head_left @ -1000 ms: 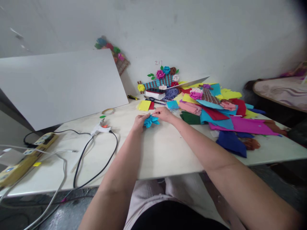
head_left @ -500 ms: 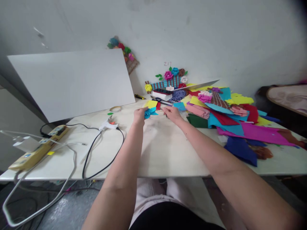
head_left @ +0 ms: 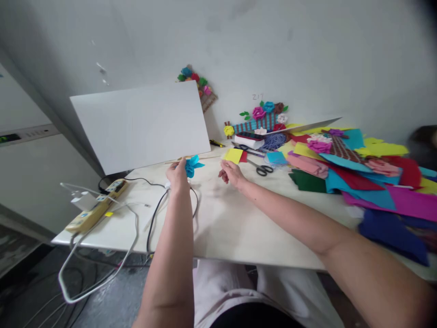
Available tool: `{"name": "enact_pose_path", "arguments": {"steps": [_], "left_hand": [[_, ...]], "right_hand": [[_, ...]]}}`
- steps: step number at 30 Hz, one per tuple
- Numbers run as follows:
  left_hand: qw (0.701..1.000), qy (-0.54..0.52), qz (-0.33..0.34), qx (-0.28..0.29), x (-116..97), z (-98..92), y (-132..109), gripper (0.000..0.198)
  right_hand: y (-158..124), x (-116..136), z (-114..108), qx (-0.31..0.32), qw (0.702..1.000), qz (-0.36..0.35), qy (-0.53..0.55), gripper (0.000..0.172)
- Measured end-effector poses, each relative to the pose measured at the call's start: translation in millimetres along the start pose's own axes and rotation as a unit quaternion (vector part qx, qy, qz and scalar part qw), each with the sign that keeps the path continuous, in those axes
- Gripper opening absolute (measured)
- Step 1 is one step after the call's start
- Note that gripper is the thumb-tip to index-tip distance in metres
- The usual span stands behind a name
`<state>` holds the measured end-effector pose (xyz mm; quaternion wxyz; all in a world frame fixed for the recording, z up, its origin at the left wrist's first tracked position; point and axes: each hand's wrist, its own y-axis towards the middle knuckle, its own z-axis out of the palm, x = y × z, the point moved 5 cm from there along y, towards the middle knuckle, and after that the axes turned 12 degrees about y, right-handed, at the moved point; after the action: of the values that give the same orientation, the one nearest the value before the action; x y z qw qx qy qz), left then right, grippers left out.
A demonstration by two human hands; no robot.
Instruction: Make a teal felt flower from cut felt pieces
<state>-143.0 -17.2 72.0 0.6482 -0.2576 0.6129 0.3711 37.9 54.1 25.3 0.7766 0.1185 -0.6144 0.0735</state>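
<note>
A blue crepe-paper flower [head_left: 193, 166] is pinched in my left hand [head_left: 177, 174], raised over the table near the white board's lower right corner. My right hand [head_left: 232, 173] is to the right of it, apart from the flower, with its fingers drawn together; whatever it may hold is too small to make out. Just beyond my right hand lie a yellow paper square [head_left: 234, 156] and a red piece [head_left: 243, 156]. Black-handled scissors [head_left: 264, 170] rest to its right. Under my left hand, the glue gun is mostly hidden, with its black cord showing.
A white board [head_left: 143, 127] leans on the wall at the left. The power strip [head_left: 97, 207] and looped cables lie at the table's left end. Coloured paper [head_left: 372, 198] is heaped at the right. Paper-flower pieces [head_left: 259, 118] stand at the back.
The view has turned left. My left hand has moved left with the blue flower, over the glue gun. My hands are farther apart, and the scissors now show beside my right hand.
</note>
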Motion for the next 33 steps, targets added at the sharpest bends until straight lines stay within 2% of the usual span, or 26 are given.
{"name": "enact_pose_path", "arguments": {"steps": [2,4,5,8,11,13,16,19,22,26,29,33], "left_hand": [[0.999,-0.019,0.004,-0.028,-1,-17.9,3,0.027],[0.998,-0.027,0.020,-0.045,-1,-32.5,5,0.025],[0.997,-0.026,0.027,-0.061,0,-39.9,7,0.023],[0.994,-0.018,0.033,-0.107,7,-60.2,14,0.022],[0.990,-0.009,0.034,-0.135,12,-77.1,21,0.022],[0.989,-0.008,0.033,-0.146,14,-85.7,24,0.022],[0.988,-0.013,0.035,-0.148,14,-92.9,26,0.022],[0.987,-0.021,0.047,-0.151,13,-95.0,28,0.023],[0.986,-0.025,0.058,-0.157,11,-93.5,30,0.026],[0.981,-0.056,0.075,-0.168,4,-84.0,28,0.029],[0.979,-0.083,0.098,-0.156,-6,-67.6,23,0.033],[0.974,-0.129,0.118,-0.145,-23,-40.9,11,0.033]], "right_hand": [[2,-10,29,0.048,0.996,0.008,-0.068,0.040],[4,-18,56,0.081,0.979,-0.014,-0.188,0.040],[4,-20,69,0.095,0.960,-0.050,-0.258,0.039],[3,-22,108,0.154,0.877,-0.150,-0.431,0.037],[2,-26,135,0.195,0.813,-0.155,-0.526,0.041],[3,-30,148,0.197,0.796,-0.134,-0.556,0.046],[5,-37,164,0.182,0.788,-0.123,-0.576,0.053],[6,-44,173,0.150,0.787,-0.132,-0.584,0.047],[7,-44,170,0.125,0.790,-0.148,-0.581,0.037],[13,-34,147,0.105,0.791,-0.146,-0.584,0.035],[22,-23,115,0.060,0.804,-0.132,-0.577,0.034],[33,-6,60,-0.055,0.826,-0.137,-0.544,0.037]]}}
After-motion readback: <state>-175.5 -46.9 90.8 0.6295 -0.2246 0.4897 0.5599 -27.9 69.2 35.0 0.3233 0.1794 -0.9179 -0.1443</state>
